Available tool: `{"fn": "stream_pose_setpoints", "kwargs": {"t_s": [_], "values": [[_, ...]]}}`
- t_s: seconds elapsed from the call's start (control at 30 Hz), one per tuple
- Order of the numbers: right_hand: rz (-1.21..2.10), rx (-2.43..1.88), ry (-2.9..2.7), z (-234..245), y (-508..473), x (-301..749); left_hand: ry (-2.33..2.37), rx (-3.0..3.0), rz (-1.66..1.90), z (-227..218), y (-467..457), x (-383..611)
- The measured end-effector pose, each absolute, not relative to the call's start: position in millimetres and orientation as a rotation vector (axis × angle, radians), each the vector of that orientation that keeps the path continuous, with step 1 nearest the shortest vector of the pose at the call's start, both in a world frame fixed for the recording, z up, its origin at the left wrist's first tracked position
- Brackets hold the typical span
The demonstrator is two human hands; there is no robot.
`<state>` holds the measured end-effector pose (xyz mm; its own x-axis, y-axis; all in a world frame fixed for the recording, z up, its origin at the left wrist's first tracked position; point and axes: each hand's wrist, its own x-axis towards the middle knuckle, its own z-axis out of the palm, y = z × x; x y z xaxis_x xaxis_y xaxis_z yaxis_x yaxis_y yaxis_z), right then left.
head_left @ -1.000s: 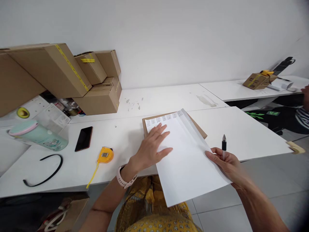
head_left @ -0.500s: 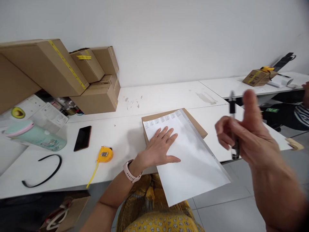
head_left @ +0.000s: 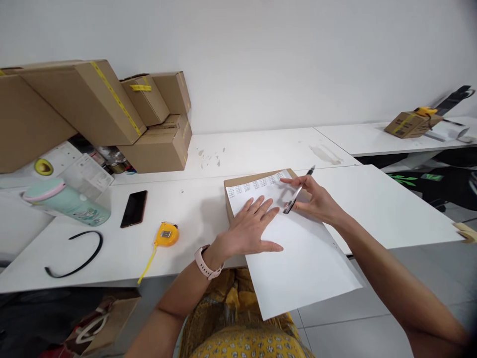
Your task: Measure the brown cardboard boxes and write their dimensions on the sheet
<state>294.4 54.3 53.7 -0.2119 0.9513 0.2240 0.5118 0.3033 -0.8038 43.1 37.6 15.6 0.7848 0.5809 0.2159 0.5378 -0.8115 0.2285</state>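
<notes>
A white sheet of paper (head_left: 298,268) lies over a flat cardboard box (head_left: 248,177) at the table's front edge, its lower end hanging past the edge. Several blocks of small writing run along the sheet's top. My left hand (head_left: 251,226) is spread flat on the paper, fingers apart, with a pink watch (head_left: 206,262) on the wrist. Over the sheet's upper right, my right hand (head_left: 311,199) pinches a pen (head_left: 296,195). The pen is tilted, one end down near the paper and the dark end pointing up right; whether it touches is unclear.
To the left are a yellow tape measure (head_left: 166,234), a phone (head_left: 134,209), a black curved band (head_left: 84,262) and a mint tumbler (head_left: 70,201). Cardboard boxes (head_left: 156,150) are stacked behind them. Another taped box (head_left: 410,125) stands on the far right table (head_left: 367,140).
My right hand has come in from the right with the pen, which was upright in the air, down to the paper's upper right. My left hand has stayed flat on the sheet.
</notes>
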Motion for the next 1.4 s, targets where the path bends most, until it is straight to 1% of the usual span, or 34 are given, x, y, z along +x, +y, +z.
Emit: {"fn": "stream_pose_setpoints", "kwargs": {"t_s": [0.07, 0.13, 0.3, 0.47, 0.57, 0.67, 0.73, 0.8, 0.9, 1.0, 1.07, 1.23, 1.4], "values": [[0.643, -1.48, -1.855, 38, 54, 304, 0.895, 2.814, 0.444, 15, 38, 44], [0.64, -1.563, -1.846, 28, 54, 312, 0.898, 2.832, 0.439, 16, 38, 44], [0.67, -1.482, -1.833, 23, 51, 319, 0.987, 2.882, 0.403, 14, 31, 23], [0.67, -1.493, -1.846, 22, 53, 320, 1.13, 2.818, 0.573, 0, 17, -6], [0.633, -1.497, -1.896, 26, 57, 321, 1.129, 2.79, 0.653, -7, 12, -8], [0.444, -1.527, -1.893, 41, 59, 310, 1.111, 2.772, 0.68, -8, 11, -2], [0.383, -1.542, -1.78, 56, 57, 294, 1.109, 2.749, 0.698, -8, 12, 1], [0.468, -1.468, -1.629, 71, 56, 271, 1.116, 2.723, 0.711, -6, 12, 4], [0.803, -1.19, -1.466, 83, 62, 231, 1.156, 2.721, 0.709, -6, 10, 10], [1.155, -1.036, -1.299, 78, 76, 195, 1.241, 2.766, 0.712, -7, 8, 20], [1.28, -1.047, -1.199, 69, 87, 178, 1.299, 2.792, 0.729, -8, 7, 26], [1.246, -1.185, -1.131, 48, 103, 162, 1.349, 2.761, 0.813, -13, 10, 35], [1.365, -1.09, -1.279, 40, 105, 170, 1.332, 2.684, 0.902, -15, 12, 33]]}}
